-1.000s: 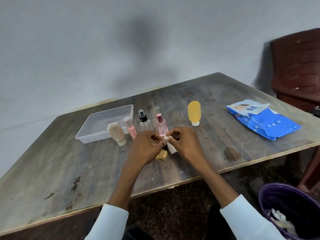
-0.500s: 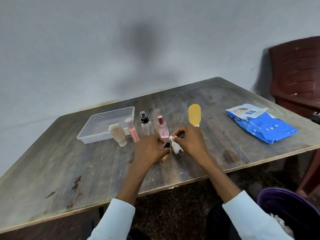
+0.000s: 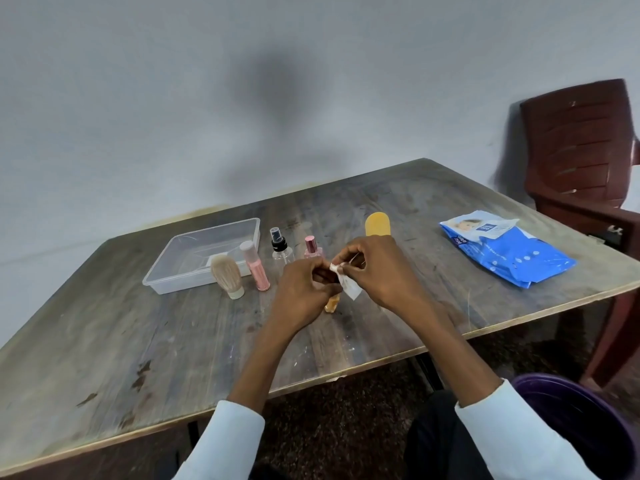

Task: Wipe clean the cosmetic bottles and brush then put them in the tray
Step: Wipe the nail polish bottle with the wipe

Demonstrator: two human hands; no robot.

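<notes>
Head view, the only one. Left hand (image 3: 304, 289) grips a small amber bottle (image 3: 332, 303), fingers curled round its upper part; only the lower end shows below the fist. The bottle's long axis runs roughly upright, leaning a little, base toward the table (image 3: 173, 341) and top toward the right hand. Cannot tell whether the base touches the wood or hangs just above it.

Right hand (image 3: 377, 271) pinches a small white wipe (image 3: 348, 287) between thumb and fingertips, pressed against the bottle's top end, where the two hands meet. A corner of the wipe hangs down beside the bottle.

The relation that matters: the clear tray (image 3: 166, 282) lies to the left and farther back, on the left hand's side. The left hand is nearer and already carries the bottle, so I judge the drop-off is its job, a sweep leftward over the standing row.

That row stands between hands and tray: brush (image 3: 227, 277) upright just in front of the tray's near wall, pink tube (image 3: 256, 268) beside it, clear spray bottle (image 3: 281, 245), pink perfume bottle (image 3: 313, 247) partly behind the left knuckles, and yellow tube (image 3: 377, 223) behind the right hand. All still outside the tray; whether anything lies in it I cannot tell.

Blue wipes pack (image 3: 512, 254) lies well to the right.
</notes>
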